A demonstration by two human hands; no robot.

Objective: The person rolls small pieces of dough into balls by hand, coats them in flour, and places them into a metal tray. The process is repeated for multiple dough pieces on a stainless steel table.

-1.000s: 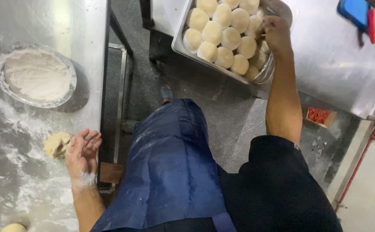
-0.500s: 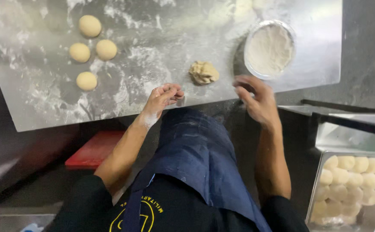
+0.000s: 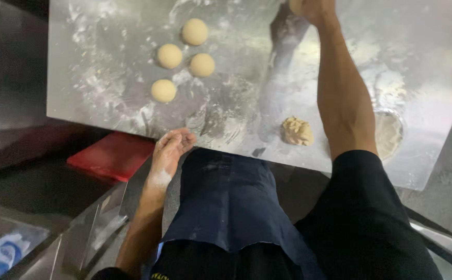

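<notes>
Now our left hand [image 3: 168, 154] sits at the near edge of the floured stainless-steel table [image 3: 101, 98], fingers loosely together and slightly curled, fingertips resting on the rim, flour dusted white across the wrist. Our right hand [image 3: 311, 8] is stretched far across the table, mostly cut off by the top of the view; it seems closed around a pale piece of dough, but we cannot tell how the fingers lie. Our right forearm runs straight away from us, its long axis pointing to the far side. Just left of that forearm lies a rough, ragged beige lump of dough [image 3: 297, 130], uneven and roundish, with no clear long axis, near the front edge. Beside the arm on the other side, a round metal bowl of flour [image 3: 389, 132] is partly hidden. Further left, four smooth round dough balls [image 3: 184, 59] sit clustered, close but apart. Below us hangs a dark blue apron [image 3: 226, 207]; a red flat board [image 3: 112, 154] lies under the table edge.
</notes>
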